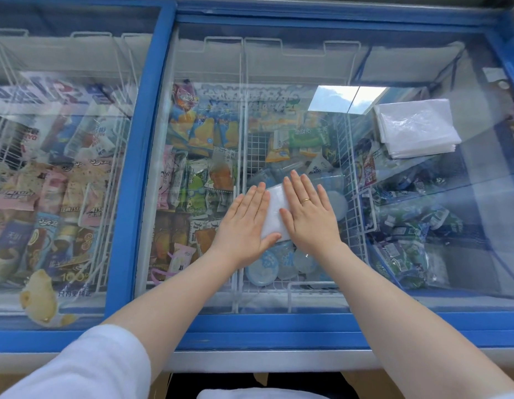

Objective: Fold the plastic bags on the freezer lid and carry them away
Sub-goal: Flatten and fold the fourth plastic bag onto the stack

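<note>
Your left hand (244, 223) lies flat with its fingers straight and close together, palm down on the left part of a folded plastic bag (274, 210), the thumb reaching across the bag's near edge. Your right hand (309, 217) lies just beside it at 3 o'clock, also flat with the fingers straight and slightly fanned, pressing the right part of the same bag; a gold ring (305, 200) sits on one finger. Only a narrow white strip of the bag shows between the two hands, which are close but not touching. The bag rests on the glass freezer lid (278, 67), near the middle of the right-hand pane. Out at about 2 o'clock from your hands, well apart from them, a stack of folded plastic bags (417, 128) lies on the same lid near its right end, square and slightly tilted. Beneath the glass you can see white wire baskets (241, 110) filled with packaged ice creams (198, 131); round blue tubs (263, 267) sit under your wrists at 6 o'clock. At 9 o'clock a blue frame bar (140, 156) divides this pane from a second glass pane (62, 53) over more packets. Your left forearm comes out of a white sleeve (86, 367) at about 7 o'clock.
</note>
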Available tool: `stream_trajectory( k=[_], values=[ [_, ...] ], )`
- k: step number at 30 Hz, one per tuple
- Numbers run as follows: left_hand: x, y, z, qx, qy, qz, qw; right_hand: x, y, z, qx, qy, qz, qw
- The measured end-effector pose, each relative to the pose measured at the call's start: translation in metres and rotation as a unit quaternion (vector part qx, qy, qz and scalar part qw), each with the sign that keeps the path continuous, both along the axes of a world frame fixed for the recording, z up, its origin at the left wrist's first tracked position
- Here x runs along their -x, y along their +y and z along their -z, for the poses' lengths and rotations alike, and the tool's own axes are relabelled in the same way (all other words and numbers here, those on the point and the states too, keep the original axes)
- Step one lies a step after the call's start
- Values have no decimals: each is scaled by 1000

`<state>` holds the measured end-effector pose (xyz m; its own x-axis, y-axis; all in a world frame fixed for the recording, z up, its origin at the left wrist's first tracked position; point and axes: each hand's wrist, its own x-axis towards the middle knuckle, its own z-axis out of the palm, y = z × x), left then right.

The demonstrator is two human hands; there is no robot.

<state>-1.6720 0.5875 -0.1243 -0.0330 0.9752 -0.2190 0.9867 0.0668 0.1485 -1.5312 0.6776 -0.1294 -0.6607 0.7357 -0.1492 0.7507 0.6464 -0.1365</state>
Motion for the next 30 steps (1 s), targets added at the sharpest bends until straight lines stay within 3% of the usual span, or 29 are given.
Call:
stream_trajectory(
  k=[6, 9, 20, 25, 30],
  values=[
    [-13, 13, -16, -35, -13, 63, 997, 0, 0, -2, 27, -19, 35, 999],
    [-8, 16, -12, -8, -21, 95, 995, -1, -1, 1, 20, -24, 34, 999],
    [19, -13, -10, 26, -29, 28, 999, -6, -13, -22, 46, -56, 190, 979],
    [24, -6, -15, 47, -49, 10, 998, 10, -12, -44, 104, 61, 317, 941],
    [22, -6, -16, 43, -63, -5, 997, 12, 1, -58, 227, 107, 425, 870]
  ],
)
